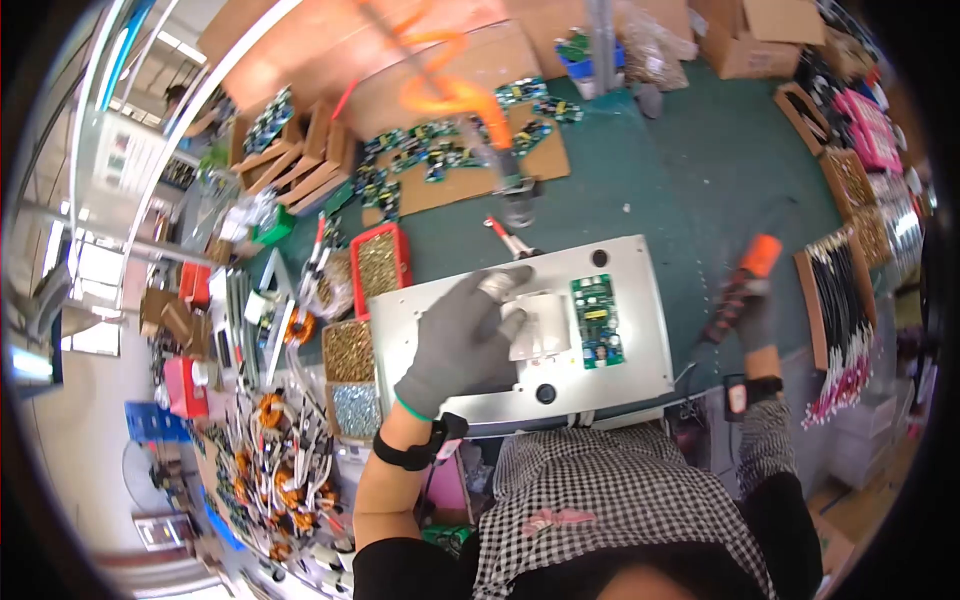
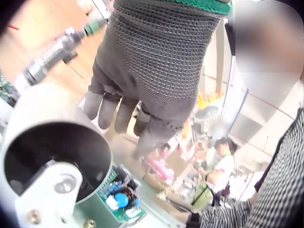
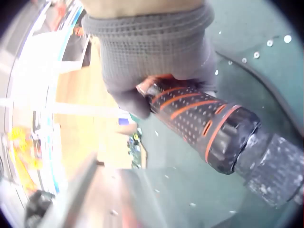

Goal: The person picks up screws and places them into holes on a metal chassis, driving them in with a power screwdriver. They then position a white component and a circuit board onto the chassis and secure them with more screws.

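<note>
My gloved left hand (image 1: 455, 340) hovers over a metal panel (image 1: 642, 300), fingers loosely bent beside a white cylinder (image 1: 540, 328). In the left wrist view that hand (image 2: 147, 71) is just past the cylinder (image 2: 52, 111), whose open end shows a bracket (image 2: 50, 194) with screws. A green circuit board (image 1: 597, 320) lies on the panel, right of the cylinder. Off the panel's right side, my gloved right hand (image 1: 757, 315) grips a black tool with orange stripes (image 3: 190, 114). Its head end is a grey worn block (image 3: 275, 166) in the right wrist view.
An air screwdriver (image 1: 515, 195) hangs on an orange coiled hose above the table. Left of the panel stand a red bin (image 1: 380, 262) and boxes of screws (image 1: 350, 352). Circuit boards (image 1: 430, 150) lie on cardboard behind. Cables (image 1: 840, 300) fill a box at right.
</note>
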A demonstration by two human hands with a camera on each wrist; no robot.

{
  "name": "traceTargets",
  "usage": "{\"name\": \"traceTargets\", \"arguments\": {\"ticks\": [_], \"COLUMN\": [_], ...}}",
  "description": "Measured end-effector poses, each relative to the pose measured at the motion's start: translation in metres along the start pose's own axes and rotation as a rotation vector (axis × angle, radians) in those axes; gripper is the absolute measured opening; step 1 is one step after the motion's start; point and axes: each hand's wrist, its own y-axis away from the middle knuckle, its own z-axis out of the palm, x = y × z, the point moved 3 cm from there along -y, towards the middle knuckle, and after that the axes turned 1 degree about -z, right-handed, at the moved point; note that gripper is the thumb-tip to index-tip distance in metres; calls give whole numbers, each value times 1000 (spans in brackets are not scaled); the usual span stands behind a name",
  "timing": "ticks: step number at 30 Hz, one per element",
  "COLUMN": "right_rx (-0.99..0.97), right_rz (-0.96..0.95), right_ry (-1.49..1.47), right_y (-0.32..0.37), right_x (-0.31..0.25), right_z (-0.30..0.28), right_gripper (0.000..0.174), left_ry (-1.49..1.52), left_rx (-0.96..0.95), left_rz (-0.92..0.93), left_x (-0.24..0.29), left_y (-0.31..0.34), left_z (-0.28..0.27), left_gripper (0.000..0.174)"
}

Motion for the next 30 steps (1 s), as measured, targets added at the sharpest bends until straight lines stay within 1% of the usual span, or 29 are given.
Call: {"name": "traceTargets", "arguments": {"ticks": [1, 2, 3, 4, 5, 6, 7, 9, 10, 12, 13, 15, 16, 17, 18, 19, 20, 24, 27, 30], "right_rx": [-206, 5, 224, 228, 234, 240, 178, 53, 62, 88, 254, 357, 283, 200, 107, 83, 85, 60, 24, -42], "right_rz": [-90, -268, -450, -458, -475, -497, -485, -462, -570, -786, -893, -1198, -1394, -1583, -1764, -1806, -1790, -1661, -1498, -1287], "right_ry": [-143, -103, -59, 40, 139, 238, 254, 291, 317, 368, 322, 334, 401, 476, 555, 586, 604, 600, 571, 542], "right_y": [7, 16, 25, 25, 23, 22, 28, 44, 55, 84, 103, 130, 136, 141, 149, 152, 160, 182, 195, 201], "right_x": [-35, -64, -84, -91, -100, -107, -111, -121, -129, -138, -140, -138, -137, -134, -129, -121, -122, -117, -116, -121], "right_z": [29, 57, 78, 83, 81, 86, 97, 122, 135, 166, 181, 220, 241, 264, 290, 300, 303, 297, 279, 262], "right_gripper": [29, 35, 42, 45, 48, 52, 51, 50, 50, 52, 54, 40, 27, 21, 27, 26, 25, 27, 32, 39], "left_ry": [32, 146, 270, 281, 288, 250, 191, -15, -118, -223, -277, -406, -466, -509, -497, -484, -474, -440, -221, 468], "left_rx": [58, 173, 238, 339, 355, 373, 395, 252, 179, -17, -120, -154, -170, -141, -144, -147, -148, -206, -18, 74], "left_rz": [-48, -170, -274, -282, -374, -409, -431, -524, -568, -567, -559, -506, -476, -384, -381, -383, -389, -404, -454, -847], "left_x": [-17, -43, -74, -103, -120, -157, -196, -242, -263, -308, -326, -346, -353, -351, -359, -369, -378, -380, -385, -393], "left_y": [10, 23, 32, 40, 44, 48, 53, 52, 52, 51, 49, 41, 37, 33, 29, 26, 25, 26, 41, 55], "left_z": [-19, -32, -45, -58, -76, -86, -91, -96, -96, -83, -77, -63, -53, -46, -41, -38, -35, -41, -47, -52], "left_gripper": [35, 33, 31, 30, 28, 25, 24, 24, 24, 24, 24, 23, 23, 22, 23, 23, 24, 26, 27, 21]}}
